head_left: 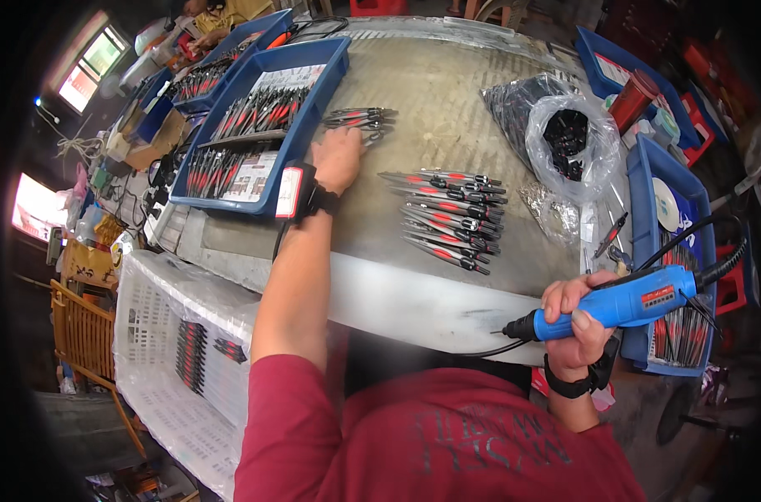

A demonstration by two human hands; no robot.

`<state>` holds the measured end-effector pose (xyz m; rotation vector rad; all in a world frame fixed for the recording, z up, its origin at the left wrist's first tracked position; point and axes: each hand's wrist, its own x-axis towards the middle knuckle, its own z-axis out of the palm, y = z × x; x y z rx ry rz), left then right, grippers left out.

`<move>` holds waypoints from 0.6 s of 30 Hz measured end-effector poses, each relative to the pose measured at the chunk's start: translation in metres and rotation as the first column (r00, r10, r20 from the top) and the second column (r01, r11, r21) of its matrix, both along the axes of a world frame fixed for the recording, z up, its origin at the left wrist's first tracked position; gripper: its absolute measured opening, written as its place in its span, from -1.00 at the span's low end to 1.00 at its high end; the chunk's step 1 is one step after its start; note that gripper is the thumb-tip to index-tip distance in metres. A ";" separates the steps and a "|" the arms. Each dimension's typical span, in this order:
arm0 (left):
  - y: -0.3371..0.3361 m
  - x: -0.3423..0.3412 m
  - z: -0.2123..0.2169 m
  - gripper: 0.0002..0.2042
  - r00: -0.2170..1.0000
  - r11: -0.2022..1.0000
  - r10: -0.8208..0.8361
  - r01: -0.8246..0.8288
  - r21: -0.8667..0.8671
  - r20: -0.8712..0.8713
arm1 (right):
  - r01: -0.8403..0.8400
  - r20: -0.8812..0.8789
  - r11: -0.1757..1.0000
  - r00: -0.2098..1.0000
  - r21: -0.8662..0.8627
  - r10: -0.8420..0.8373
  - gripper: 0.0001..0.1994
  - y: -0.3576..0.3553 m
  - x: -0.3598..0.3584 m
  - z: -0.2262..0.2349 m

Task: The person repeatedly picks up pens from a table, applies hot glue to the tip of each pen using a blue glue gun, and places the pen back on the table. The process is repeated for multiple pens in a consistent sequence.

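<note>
My right hand [574, 322] is closed around a blue electric screwdriver [623, 305], its black nose and thin bit pointing left over the table's near edge. My left hand [337, 157] reaches to a small pile of slim black, red and silver pointed tools [360, 115], beside the large blue tray. Its fingers bend down at the pile, partly hidden and slightly blurred, so I cannot tell whether one is gripped. Between my hands lies a larger, fanned stack of the same pointed tools [452, 216], tips mostly to the left.
Left, a blue tray [268, 65] holds many similar tools; below it stands a white plastic crate [142, 326] lined with clear film. Right of the stack are a clear bag [535, 167] of small black parts and another blue tray [640, 167]. A black cable [723, 266] trails from the screwdriver.
</note>
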<state>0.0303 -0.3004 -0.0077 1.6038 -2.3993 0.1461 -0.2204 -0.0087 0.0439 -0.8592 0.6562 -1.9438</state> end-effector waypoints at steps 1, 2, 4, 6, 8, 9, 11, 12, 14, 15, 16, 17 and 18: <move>0.007 -0.002 0.004 -0.84 0.997 0.999 -0.011 0.008 -0.031 -0.081 | -0.016 0.011 0.999 1.000 -0.030 0.017 -0.48 0.000 0.000 -0.001; 0.015 -0.005 0.009 -0.84 0.981 0.999 -0.039 0.033 -0.033 -0.191 | -0.014 -0.001 0.999 1.000 -0.031 0.014 -0.48 0.000 0.000 -0.001; 0.035 -0.014 0.022 -0.84 0.919 0.998 -0.056 0.062 0.001 -0.390 | -0.003 0.000 1.000 1.000 -0.030 0.003 -0.49 0.001 0.000 -0.002; 0.069 -0.021 0.034 -0.85 0.855 0.994 -0.108 0.098 -0.048 -0.507 | 0.003 0.001 0.998 1.000 -0.055 -0.003 -0.49 0.000 0.002 -0.003; 0.108 -0.027 0.043 -0.84 0.722 0.987 -0.121 0.164 -0.002 -0.682 | 0.013 0.013 0.997 1.000 -0.071 -0.012 -0.49 0.001 0.003 -0.004; 0.129 -0.026 0.046 -0.83 0.670 0.976 -0.085 0.204 0.073 -0.737 | 0.028 0.016 0.998 0.999 -0.063 -0.027 -0.48 0.001 0.004 -0.004; 0.171 -0.026 0.048 -0.80 0.586 0.940 0.039 0.252 0.228 -0.809 | 0.077 -0.067 0.997 0.995 -0.021 -0.079 -0.49 0.003 0.007 -0.004; 0.193 -0.023 0.048 -0.80 0.519 0.862 0.174 0.331 0.385 -0.837 | 0.107 -0.106 0.994 0.989 -0.003 -0.106 -0.48 0.003 0.008 -0.004; 0.230 -0.016 0.047 -0.82 0.423 0.704 0.381 0.444 0.555 -0.822 | 0.102 -0.078 0.994 0.991 -0.028 -0.104 -0.48 0.004 0.010 -0.003; 0.245 -0.013 0.045 -0.82 0.380 0.639 0.460 0.486 0.596 -0.803 | 0.106 -0.047 0.993 0.993 -0.052 -0.108 -0.48 0.003 0.011 -0.003; 0.259 -0.012 0.042 -0.83 0.346 0.551 0.567 0.515 0.656 -0.748 | 0.119 -0.017 0.990 0.993 -0.069 -0.121 -0.47 0.003 0.012 -0.003; 0.271 -0.011 0.039 -0.83 0.342 0.515 0.593 0.535 0.670 -0.729 | 0.099 -0.023 0.992 0.995 -0.072 -0.101 -0.47 0.003 0.013 -0.002; 0.281 -0.012 0.036 -0.84 0.331 0.461 0.645 0.551 0.696 -0.689 | 0.083 -0.024 0.994 0.996 -0.073 -0.085 -0.47 0.002 0.015 -0.002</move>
